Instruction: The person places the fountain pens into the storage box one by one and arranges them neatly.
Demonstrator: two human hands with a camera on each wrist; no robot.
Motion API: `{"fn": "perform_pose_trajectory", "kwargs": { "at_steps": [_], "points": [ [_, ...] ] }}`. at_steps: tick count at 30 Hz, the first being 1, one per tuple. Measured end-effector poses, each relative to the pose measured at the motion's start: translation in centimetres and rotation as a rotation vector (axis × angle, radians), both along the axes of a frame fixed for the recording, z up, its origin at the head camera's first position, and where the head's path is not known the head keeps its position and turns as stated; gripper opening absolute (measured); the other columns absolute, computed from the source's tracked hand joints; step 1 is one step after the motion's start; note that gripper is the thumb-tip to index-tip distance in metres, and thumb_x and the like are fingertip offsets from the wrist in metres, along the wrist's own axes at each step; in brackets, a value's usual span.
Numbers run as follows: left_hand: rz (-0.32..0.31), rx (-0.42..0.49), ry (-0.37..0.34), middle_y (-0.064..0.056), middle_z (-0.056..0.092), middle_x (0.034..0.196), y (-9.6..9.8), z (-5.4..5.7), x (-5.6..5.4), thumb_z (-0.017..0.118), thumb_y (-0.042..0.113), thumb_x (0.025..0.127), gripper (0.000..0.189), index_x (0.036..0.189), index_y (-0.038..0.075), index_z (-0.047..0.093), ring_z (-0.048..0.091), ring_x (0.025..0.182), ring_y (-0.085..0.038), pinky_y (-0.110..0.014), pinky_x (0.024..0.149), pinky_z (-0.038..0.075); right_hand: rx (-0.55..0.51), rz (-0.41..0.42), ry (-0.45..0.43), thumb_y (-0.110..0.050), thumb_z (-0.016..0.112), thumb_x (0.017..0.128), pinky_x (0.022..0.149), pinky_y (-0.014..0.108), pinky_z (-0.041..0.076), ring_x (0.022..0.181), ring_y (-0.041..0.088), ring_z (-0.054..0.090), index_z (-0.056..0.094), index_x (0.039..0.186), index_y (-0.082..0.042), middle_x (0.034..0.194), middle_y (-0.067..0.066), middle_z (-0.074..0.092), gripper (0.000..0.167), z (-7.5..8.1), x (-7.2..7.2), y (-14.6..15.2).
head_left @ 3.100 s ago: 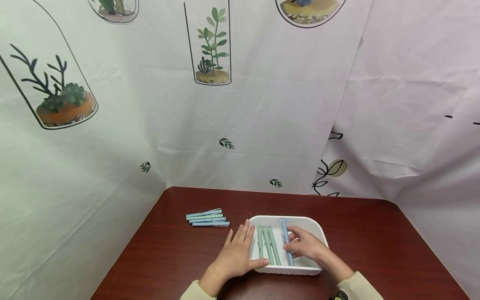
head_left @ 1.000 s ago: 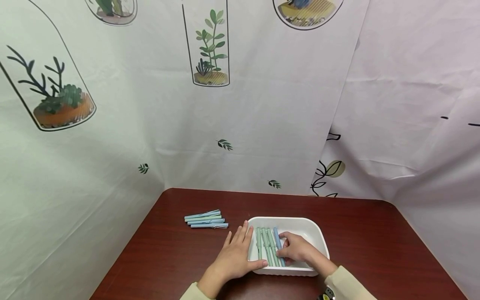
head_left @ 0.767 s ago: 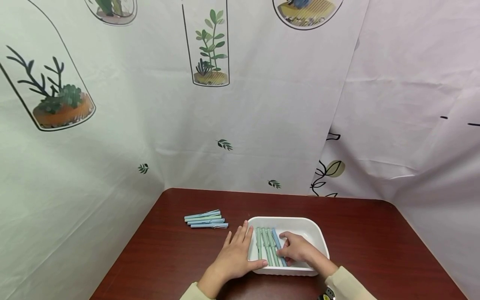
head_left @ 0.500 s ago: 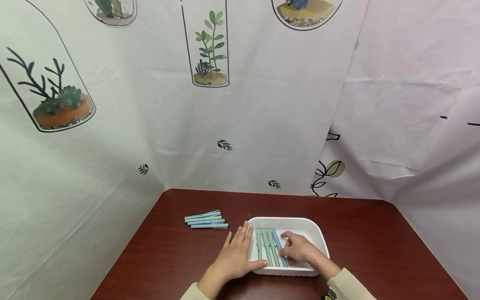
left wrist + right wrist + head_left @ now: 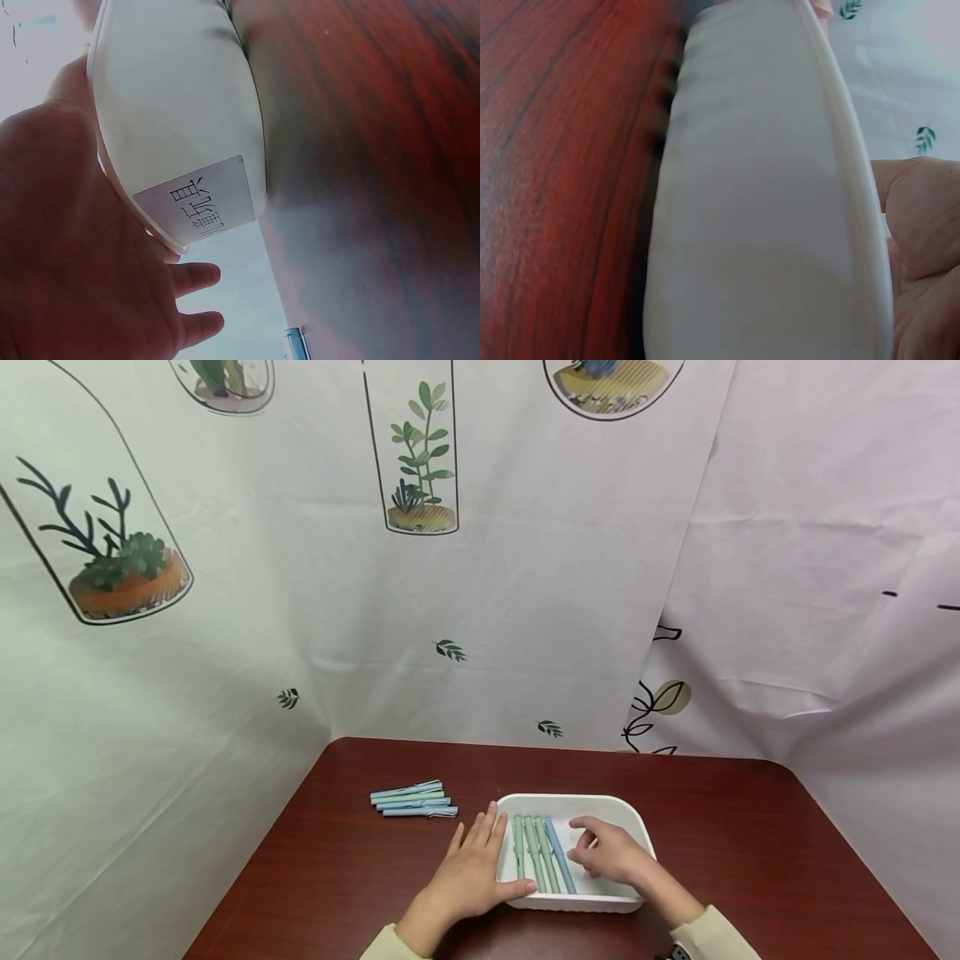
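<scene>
Spreading wide against the left side of a white tray (image 5: 577, 903) in the head view, the left hand (image 5: 472, 870) rests its thumb on the near rim; the right hand (image 5: 611, 852) hovers over the tray, thumb and forefinger apart, holding nothing. A blue pen (image 5: 559, 853) lies inside, just beside three green pens (image 5: 534, 852). Compared with one second ago, the right hand is apart from the blue pen, which slants more. In the left wrist view, straight fingers reach past the label (image 5: 199, 199). In the right wrist view, the right hand's fingertips are hidden.
</scene>
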State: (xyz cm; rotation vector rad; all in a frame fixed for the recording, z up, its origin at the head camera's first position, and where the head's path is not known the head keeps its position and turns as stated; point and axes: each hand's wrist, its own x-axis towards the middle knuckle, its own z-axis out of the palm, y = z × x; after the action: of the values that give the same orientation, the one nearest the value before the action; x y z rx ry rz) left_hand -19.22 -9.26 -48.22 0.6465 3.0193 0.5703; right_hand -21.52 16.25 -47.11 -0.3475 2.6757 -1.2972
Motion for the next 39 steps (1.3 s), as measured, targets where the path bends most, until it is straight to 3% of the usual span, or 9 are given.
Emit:
{"fn": "perform_pose_trajectory", "kwargs": {
  "at_steps": [6, 11, 17, 24, 32, 39],
  "points": [
    [0.007, 0.004, -0.003, -0.015, 0.02, 0.168, 0.0, 0.0, 0.1, 0.065, 0.072, 0.083, 0.108, 0.159, 0.005, 0.029, 0.028, 0.151, -0.037, -0.062, 0.119, 0.022, 0.017, -0.025, 0.067, -0.014, 0.077, 0.086, 0.057, 0.026, 0.05, 0.067, 0.013, 0.061, 0.06, 0.129, 0.005, 0.085, -0.001, 0.061, 0.05, 0.5, 0.3, 1.1],
    [0.009, 0.002, -0.002, -0.015, 0.02, 0.168, 0.1, -0.1, 0.1, 0.065, 0.073, 0.083, 0.109, 0.159, 0.005, 0.029, 0.028, 0.151, -0.037, -0.061, 0.119, 0.022, 0.071, -0.07, 0.165, -0.017, 0.078, 0.086, 0.073, 0.03, 0.053, 0.085, 0.015, 0.065, 0.066, 0.125, 0.0, 0.094, 0.0, 0.068, 0.045, 0.9, 0.7, 2.1],
    [0.006, -0.005, 0.006, -0.015, 0.019, 0.168, 0.1, -0.2, 0.0, 0.064, 0.073, 0.083, 0.109, 0.159, 0.004, 0.029, 0.028, 0.151, -0.037, -0.061, 0.119, 0.022, 0.107, -0.112, 0.233, -0.018, 0.078, 0.089, 0.089, 0.043, 0.057, 0.111, 0.032, 0.067, 0.067, 0.127, -0.003, 0.122, 0.013, 0.069, 0.043, 1.3, 1.5, 3.1],
    [0.004, -0.004, -0.002, -0.014, 0.019, 0.168, 0.1, -0.3, -0.1, 0.063, 0.074, 0.083, 0.109, 0.159, 0.005, 0.029, 0.028, 0.151, -0.036, -0.061, 0.119, 0.022, 0.154, -0.164, 0.349, -0.014, 0.076, 0.09, 0.09, 0.049, 0.056, 0.109, 0.035, 0.068, 0.068, 0.126, -0.007, 0.13, 0.013, 0.065, 0.038, 1.2, 2.4, 4.2],
    [0.002, -0.005, 0.0, -0.015, 0.019, 0.168, 0.2, -0.4, -0.1, 0.062, 0.075, 0.083, 0.109, 0.159, 0.005, 0.029, 0.028, 0.151, -0.036, -0.061, 0.119, 0.022, 0.231, -0.169, 0.506, -0.01, 0.077, 0.088, 0.098, 0.058, 0.049, 0.123, 0.038, 0.06, 0.066, 0.128, -0.003, 0.132, 0.016, 0.063, 0.042, 0.4, 3.3, 5.4],
    [0.001, 0.005, -0.013, -0.015, 0.018, 0.168, 0.2, -0.3, -0.1, 0.062, 0.075, 0.083, 0.109, 0.159, 0.005, 0.028, 0.026, 0.151, -0.037, -0.062, 0.12, 0.02, 0.291, -0.111, 0.464, -0.023, 0.075, 0.092, 0.108, 0.065, 0.037, 0.142, 0.047, 0.037, 0.055, 0.141, -0.001, 0.152, 0.024, 0.045, 0.058, -0.5, 3.6, 6.3]
  ]
}}
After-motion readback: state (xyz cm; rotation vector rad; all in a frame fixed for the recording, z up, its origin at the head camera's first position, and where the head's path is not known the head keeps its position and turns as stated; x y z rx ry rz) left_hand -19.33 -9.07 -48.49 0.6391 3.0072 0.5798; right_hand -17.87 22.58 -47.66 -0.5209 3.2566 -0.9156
